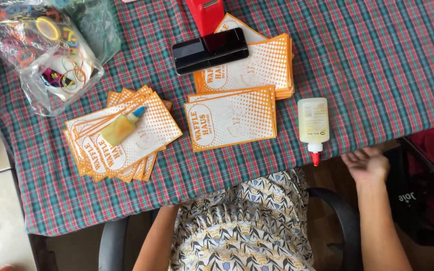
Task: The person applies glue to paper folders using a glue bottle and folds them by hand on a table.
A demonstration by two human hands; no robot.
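Observation:
My right hand [365,164] hangs just off the table's near edge, fingers loosely apart, holding nothing. Nearest to it lies a pale glue bottle with a red tip [313,125]. My left hand is hidden under the table edge; only the forearm [152,241] shows. An orange-and-white printed card stack [231,118] lies in the middle. A thicker stack [257,68] sits behind it with a black phone [210,50] on top. A fanned pile of the same cards [121,140] lies at left, with a small yellow glue bottle with a blue cap [121,126] on it.
A plaid cloth [377,60] covers the table. A clear plastic bag of colourful bands [41,50] sits at the far left. A red object [204,14] stands at the back. A black chair arm [345,221] is by my right side.

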